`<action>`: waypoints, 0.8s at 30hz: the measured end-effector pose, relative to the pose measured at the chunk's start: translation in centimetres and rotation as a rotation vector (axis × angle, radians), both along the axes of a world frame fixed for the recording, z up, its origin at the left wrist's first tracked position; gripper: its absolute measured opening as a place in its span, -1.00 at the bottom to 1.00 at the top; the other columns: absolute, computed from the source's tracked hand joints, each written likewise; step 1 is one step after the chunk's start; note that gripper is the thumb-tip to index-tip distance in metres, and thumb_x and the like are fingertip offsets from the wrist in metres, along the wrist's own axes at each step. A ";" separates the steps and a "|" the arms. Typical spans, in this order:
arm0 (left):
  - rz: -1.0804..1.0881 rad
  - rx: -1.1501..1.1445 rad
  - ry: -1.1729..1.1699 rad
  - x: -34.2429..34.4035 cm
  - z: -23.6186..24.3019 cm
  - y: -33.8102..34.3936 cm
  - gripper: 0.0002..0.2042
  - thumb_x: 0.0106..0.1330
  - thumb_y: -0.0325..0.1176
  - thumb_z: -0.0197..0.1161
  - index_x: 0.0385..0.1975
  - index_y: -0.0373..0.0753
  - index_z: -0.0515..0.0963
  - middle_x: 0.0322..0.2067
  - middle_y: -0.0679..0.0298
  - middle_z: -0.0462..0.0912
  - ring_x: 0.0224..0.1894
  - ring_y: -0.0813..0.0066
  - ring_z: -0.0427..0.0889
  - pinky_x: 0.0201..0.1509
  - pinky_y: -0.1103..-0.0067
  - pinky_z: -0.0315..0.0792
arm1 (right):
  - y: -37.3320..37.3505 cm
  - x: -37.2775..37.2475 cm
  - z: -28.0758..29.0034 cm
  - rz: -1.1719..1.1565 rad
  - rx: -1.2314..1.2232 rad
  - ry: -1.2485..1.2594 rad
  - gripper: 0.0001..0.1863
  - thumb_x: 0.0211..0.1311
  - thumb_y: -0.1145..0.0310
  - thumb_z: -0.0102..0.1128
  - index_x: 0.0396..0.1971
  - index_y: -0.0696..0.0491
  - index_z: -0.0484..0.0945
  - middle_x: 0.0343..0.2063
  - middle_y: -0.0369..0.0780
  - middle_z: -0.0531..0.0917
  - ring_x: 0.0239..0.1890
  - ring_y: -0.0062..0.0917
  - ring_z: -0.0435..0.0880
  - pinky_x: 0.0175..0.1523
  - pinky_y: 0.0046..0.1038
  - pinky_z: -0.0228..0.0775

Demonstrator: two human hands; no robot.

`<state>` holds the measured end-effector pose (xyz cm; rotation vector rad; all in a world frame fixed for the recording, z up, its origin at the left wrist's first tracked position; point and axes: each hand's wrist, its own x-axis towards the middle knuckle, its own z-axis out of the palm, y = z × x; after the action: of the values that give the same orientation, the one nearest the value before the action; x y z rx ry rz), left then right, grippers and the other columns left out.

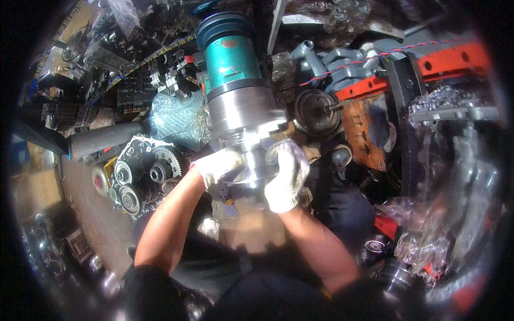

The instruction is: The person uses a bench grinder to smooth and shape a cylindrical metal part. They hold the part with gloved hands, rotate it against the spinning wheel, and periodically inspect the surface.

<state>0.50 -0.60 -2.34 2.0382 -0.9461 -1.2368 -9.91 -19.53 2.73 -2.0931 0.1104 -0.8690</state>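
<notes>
Holding metal cylinder (254, 167) just below green machine (227, 56), with left hand (222, 165) and right hand (288, 174) curled around opposite sides; apparently mid-handling. Unable to confirm anything finished.

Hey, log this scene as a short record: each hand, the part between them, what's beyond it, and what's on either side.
Left hand: white-gloved left hand, at the left side of a shiny silver metal cylinder
Right hand: white-gloved right hand, at the cylinder's right side
Grip: exact finger contact unclear
Beyond: teal-green cylindrical housing topped by a dark round grooved wheel
Left side: translucent bubble wrap; toothed silver metal gears
Right side: long orange-red beam with holes
</notes>
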 end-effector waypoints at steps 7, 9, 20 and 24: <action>-0.129 0.135 -0.215 0.1 1.2 -1.1 -0.82 0.50 -0.36 0.20 -0.14 -0.22 0.74 -0.21 0.13 0.79 -0.18 0.34 0.73 -0.02 0.45 0.60 | 0.0 0.8 0.0 -0.079 -0.135 -0.157 -0.86 0.44 0.54 -0.02 -0.37 0.20 0.47 -0.50 -0.02 0.55 -0.44 -0.12 0.58 -0.29 -0.12 0.39; -0.149 0.254 -0.172 0.3 1.3 -1.5 -0.78 0.55 -0.31 0.20 -0.05 -0.22 0.76 -0.14 0.15 0.82 -0.12 0.39 0.74 0.06 0.48 0.61 | 0.1 0.7 0.0 -0.095 -0.161 -0.159 -0.86 0.45 0.54 -0.02 -0.35 0.19 0.49 -0.49 -0.02 0.55 -0.44 -0.12 0.57 -0.28 -0.11 0.39; 0.068 0.036 0.007 0.0 -1.1 0.5 -0.77 0.52 -0.33 0.29 0.04 -0.29 0.70 -0.09 0.26 0.78 -0.10 0.54 0.72 -0.02 0.55 0.64 | 0.4 -0.6 -0.6 -0.035 0.211 0.106 -0.70 0.41 0.55 0.10 0.07 0.23 0.62 -0.18 0.00 0.72 -0.10 -0.11 0.70 0.06 -0.05 0.56; 0.405 -0.110 0.439 -0.2 -1.1 0.7 -0.82 0.51 -0.36 0.30 -0.04 -0.28 0.72 -0.15 0.28 0.79 -0.16 0.54 0.73 -0.06 0.57 0.65 | 0.5 0.4 -0.3 -0.076 0.156 -0.013 -0.74 0.53 0.37 0.07 -0.42 0.15 0.53 -0.52 -0.10 0.59 -0.44 -0.18 0.60 -0.24 -0.15 0.38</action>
<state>0.28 0.08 -3.44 1.6640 -0.3638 -1.2926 -9.51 -19.05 2.43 -1.9477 0.2444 -0.8898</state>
